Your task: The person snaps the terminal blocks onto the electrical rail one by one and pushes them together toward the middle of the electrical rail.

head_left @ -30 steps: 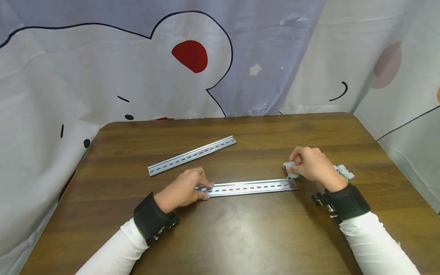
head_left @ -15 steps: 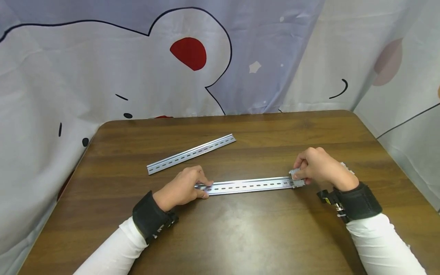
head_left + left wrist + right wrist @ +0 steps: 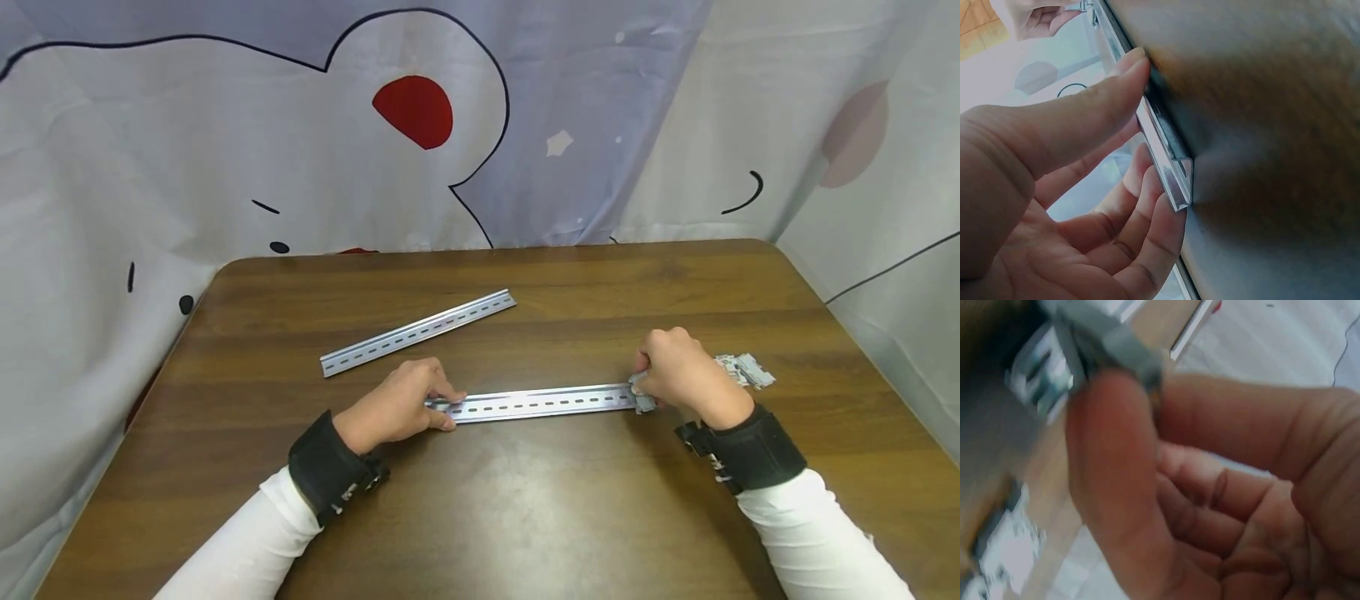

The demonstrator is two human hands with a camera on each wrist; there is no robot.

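A slotted metal DIN rail [image 3: 543, 404] lies across the middle of the table. At its left end my left hand [image 3: 401, 404] grips it, thumb on the near edge and fingers along the far edge. My right hand [image 3: 686, 375] pinches a small grey terminal block [image 3: 642, 402] between thumb and index finger at the rail's right end. The right wrist view shows that block [image 3: 1110, 337] blurred and tilted over the rail end, its lower side partly hidden by a fingertip.
A second slotted rail [image 3: 418, 333] lies at a slant farther back on the brown wooden table [image 3: 525, 508]. Several loose terminal blocks [image 3: 744, 369] lie behind my right wrist. A printed curtain [image 3: 225, 150] hangs behind the table's far edge.
My right hand has brought the terminal block from behind the rail's right end onto that end, then shifted slightly left, uncovering the loose blocks. The left hand keeps its grip.
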